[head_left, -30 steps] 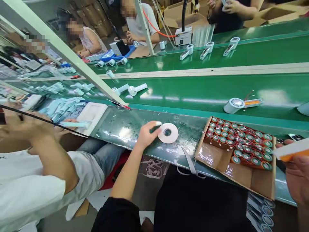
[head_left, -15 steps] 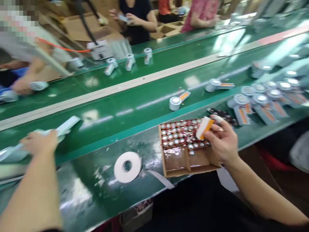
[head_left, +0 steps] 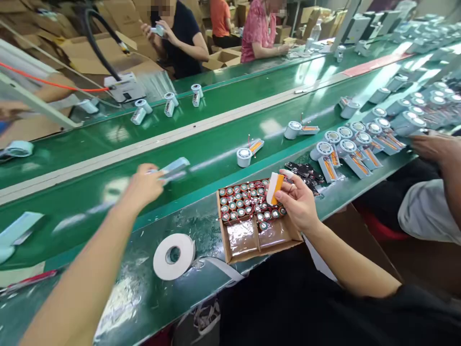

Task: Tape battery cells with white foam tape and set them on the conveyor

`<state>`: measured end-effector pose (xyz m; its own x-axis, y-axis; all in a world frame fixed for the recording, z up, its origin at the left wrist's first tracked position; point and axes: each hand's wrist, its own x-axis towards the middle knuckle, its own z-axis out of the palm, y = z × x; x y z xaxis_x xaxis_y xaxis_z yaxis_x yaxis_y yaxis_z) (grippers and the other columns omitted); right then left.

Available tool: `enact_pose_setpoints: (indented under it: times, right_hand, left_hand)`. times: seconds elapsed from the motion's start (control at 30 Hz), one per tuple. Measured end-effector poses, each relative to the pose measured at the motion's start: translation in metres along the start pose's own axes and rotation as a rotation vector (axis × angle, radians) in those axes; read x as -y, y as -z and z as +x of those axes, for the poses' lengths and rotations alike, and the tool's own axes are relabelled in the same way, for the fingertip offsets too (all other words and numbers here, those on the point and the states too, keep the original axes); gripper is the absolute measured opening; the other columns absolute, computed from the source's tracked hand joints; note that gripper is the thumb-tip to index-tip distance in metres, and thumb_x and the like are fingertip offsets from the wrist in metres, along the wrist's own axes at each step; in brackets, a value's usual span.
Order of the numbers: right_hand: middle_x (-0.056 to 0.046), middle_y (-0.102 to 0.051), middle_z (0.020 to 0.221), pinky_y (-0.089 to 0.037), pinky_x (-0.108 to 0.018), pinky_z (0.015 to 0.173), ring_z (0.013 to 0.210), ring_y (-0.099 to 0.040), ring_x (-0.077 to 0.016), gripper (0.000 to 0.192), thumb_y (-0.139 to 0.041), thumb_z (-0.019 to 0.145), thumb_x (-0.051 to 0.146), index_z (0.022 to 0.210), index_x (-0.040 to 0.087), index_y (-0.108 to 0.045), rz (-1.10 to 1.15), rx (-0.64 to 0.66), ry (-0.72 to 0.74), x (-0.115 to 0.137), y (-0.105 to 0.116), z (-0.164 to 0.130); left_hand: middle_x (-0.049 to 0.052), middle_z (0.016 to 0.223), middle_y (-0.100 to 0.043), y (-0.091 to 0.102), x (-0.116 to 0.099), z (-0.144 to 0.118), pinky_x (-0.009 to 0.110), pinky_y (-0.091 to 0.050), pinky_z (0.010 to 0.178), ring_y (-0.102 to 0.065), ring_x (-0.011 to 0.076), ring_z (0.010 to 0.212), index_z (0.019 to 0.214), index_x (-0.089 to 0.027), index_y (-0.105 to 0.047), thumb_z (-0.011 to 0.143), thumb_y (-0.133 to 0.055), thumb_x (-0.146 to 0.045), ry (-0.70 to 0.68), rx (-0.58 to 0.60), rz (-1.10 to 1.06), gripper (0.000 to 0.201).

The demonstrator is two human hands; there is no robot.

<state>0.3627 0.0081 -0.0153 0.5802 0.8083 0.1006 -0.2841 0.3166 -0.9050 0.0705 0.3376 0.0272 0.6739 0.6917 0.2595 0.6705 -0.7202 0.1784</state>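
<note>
Left hand: grip narrow, closed on one end of a pale blue casing over the green conveyor belt; contact between casing and belt I cannot determine. Right hand: grip pinching a white-and-orange block, held tilted above a cardboard box. Wired cells occupy the far part of the box, which sits on the desk. Left of the box lies a tape roll, its loose end trailing towards the box's near corner. Black parts lie heaped beyond the right hand.
</note>
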Motion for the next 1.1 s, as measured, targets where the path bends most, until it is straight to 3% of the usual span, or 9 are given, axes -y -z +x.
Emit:
enact_pose_setpoints:
  times: [0.1, 0.17, 0.27, 0.4, 0.47, 0.6, 0.7, 0.93, 1.1]
  right_hand:
    - [-0.005, -0.079, 0.109, -0.065, -0.036, 0.083, 0.1, -0.076, -0.0237, 0.061, -0.088, 0.083, 0.031, 0.137, 0.031, -0.06, -0.028, -0.015, 0.003, -0.002, 0.007, -0.006]
    - [-0.005, -0.079, 0.109, -0.065, -0.037, 0.085, 0.101, -0.076, -0.0242, 0.061, -0.087, 0.083, 0.031, 0.138, 0.031, -0.06, -0.058, -0.029, 0.006, -0.003, 0.012, -0.012]
    - [-0.006, -0.079, 0.11, -0.066, -0.035, 0.083, 0.099, -0.077, -0.024, 0.06, -0.088, 0.082, 0.03, 0.136, 0.03, -0.061, -0.076, -0.028, 0.011, -0.005, 0.015, -0.018]
    - [-0.005, -0.08, 0.111, -0.066, -0.034, 0.08, 0.096, -0.077, -0.023, 0.056, -0.088, 0.082, 0.029, 0.133, 0.031, -0.064, -0.086, 0.005, -0.019, -0.004, 0.007, -0.018]
    - [-0.006, -0.079, 0.113, -0.067, -0.036, 0.081, 0.097, -0.077, -0.0243, 0.057, -0.089, 0.081, 0.028, 0.133, 0.03, -0.065, -0.116, 0.022, -0.035, -0.003, 0.005, -0.018]
    - [-0.008, -0.079, 0.115, -0.067, -0.041, 0.083, 0.102, -0.077, -0.0282, 0.06, -0.087, 0.082, 0.029, 0.136, 0.031, -0.062, -0.144, -0.002, -0.001, -0.007, 0.014, -0.018]
    - [-0.009, -0.078, 0.115, -0.067, -0.043, 0.082, 0.102, -0.077, -0.0293, 0.06, -0.085, 0.084, 0.034, 0.138, 0.031, -0.06, -0.159, -0.063, 0.034, -0.013, 0.02, -0.02]
    - [-0.008, -0.077, 0.11, -0.067, -0.042, 0.077, 0.098, -0.076, -0.0286, 0.056, -0.089, 0.079, 0.032, 0.13, 0.029, -0.066, -0.245, -0.066, 0.102, -0.014, 0.014, -0.02]
    - [-0.004, -0.076, 0.106, -0.067, -0.047, 0.08, 0.104, -0.077, -0.0305, 0.049, -0.086, 0.082, 0.027, 0.125, 0.035, -0.062, -0.092, 0.019, 0.041, 0.008, 0.022, -0.007]
  left_hand:
    - [0.014, 0.127, -0.062, -0.047, -0.044, 0.046, 0.047, -0.054, 0.1, -0.062, 0.0298, 0.105, 0.089, -0.019, -0.078, 0.082, -0.069, -0.034, -0.002, 0.24, 0.132, 0.018]
    - [0.016, 0.128, -0.064, -0.062, -0.064, 0.067, 0.051, -0.053, 0.101, -0.059, 0.0357, 0.116, 0.089, -0.019, -0.079, 0.078, -0.071, -0.022, -0.017, 0.306, 0.176, 0.013]
    - [0.014, 0.119, -0.071, -0.059, -0.067, 0.072, 0.05, -0.05, 0.105, -0.058, 0.0352, 0.123, 0.087, -0.02, -0.079, 0.083, -0.068, -0.017, -0.06, 0.37, 0.214, 0.012]
    - [0.005, 0.142, -0.065, -0.047, -0.058, 0.059, 0.036, -0.052, 0.104, -0.052, 0.0267, 0.135, 0.112, -0.03, -0.077, 0.095, -0.06, -0.027, -0.129, 0.406, 0.254, 0.024]
    - [0.006, 0.146, -0.062, -0.049, -0.062, 0.06, 0.036, -0.053, 0.099, -0.051, 0.0277, 0.135, 0.119, -0.03, -0.075, 0.096, -0.058, -0.028, -0.116, 0.419, 0.285, 0.029]
    - [0.018, 0.121, -0.073, -0.058, -0.079, 0.084, 0.04, -0.055, 0.091, -0.064, 0.0337, 0.115, 0.11, -0.017, -0.078, 0.083, -0.068, -0.021, -0.034, 0.487, 0.325, 0.029]
    - [0.015, 0.109, -0.077, -0.055, -0.083, 0.101, 0.039, -0.054, 0.093, -0.07, 0.0301, 0.103, 0.101, -0.02, -0.08, 0.08, -0.071, -0.024, -0.041, 0.544, 0.302, 0.023]
    - [0.018, 0.107, -0.078, -0.055, -0.091, 0.105, 0.041, -0.054, 0.098, -0.071, 0.0338, 0.107, 0.1, -0.017, -0.082, 0.074, -0.076, -0.022, -0.015, 0.565, 0.283, 0.028]
    - [0.013, 0.103, -0.079, -0.06, -0.098, 0.11, 0.04, -0.053, 0.099, -0.071, 0.0333, 0.108, 0.101, -0.021, -0.083, 0.071, -0.08, -0.03, 0.037, 0.544, 0.222, 0.032]
